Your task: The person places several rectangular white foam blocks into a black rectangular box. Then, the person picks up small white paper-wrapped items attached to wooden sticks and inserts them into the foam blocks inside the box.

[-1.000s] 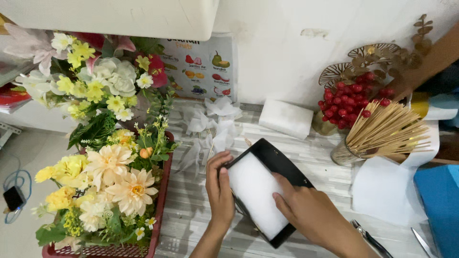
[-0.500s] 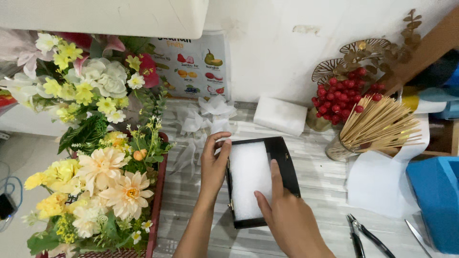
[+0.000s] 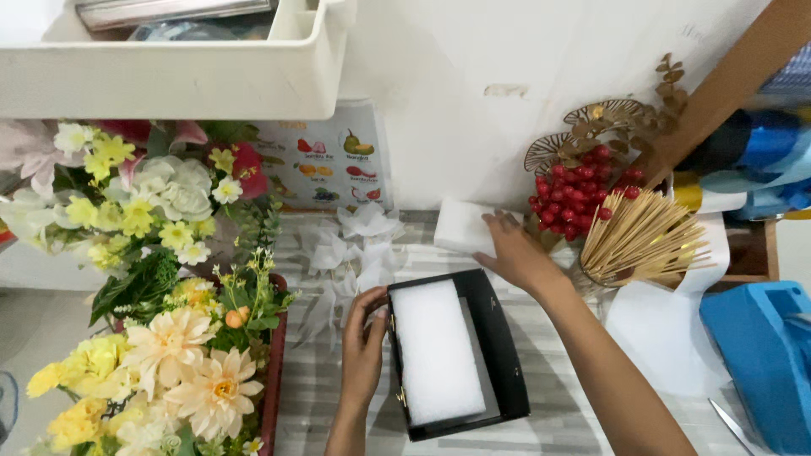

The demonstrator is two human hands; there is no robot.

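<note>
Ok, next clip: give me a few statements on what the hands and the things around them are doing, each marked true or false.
1. The left hand rests against the left side of the black box. True.
2. The right hand is pressing on the foam inside the box. False: it lies on the separate white block by the wall.
3. A white foam slab lies inside the box. True.
4. The bundle of wooden skewers lies left of the box. False: it stands to the right, beside the red berries.
5. The flowers stand left of the box. True.
</note>
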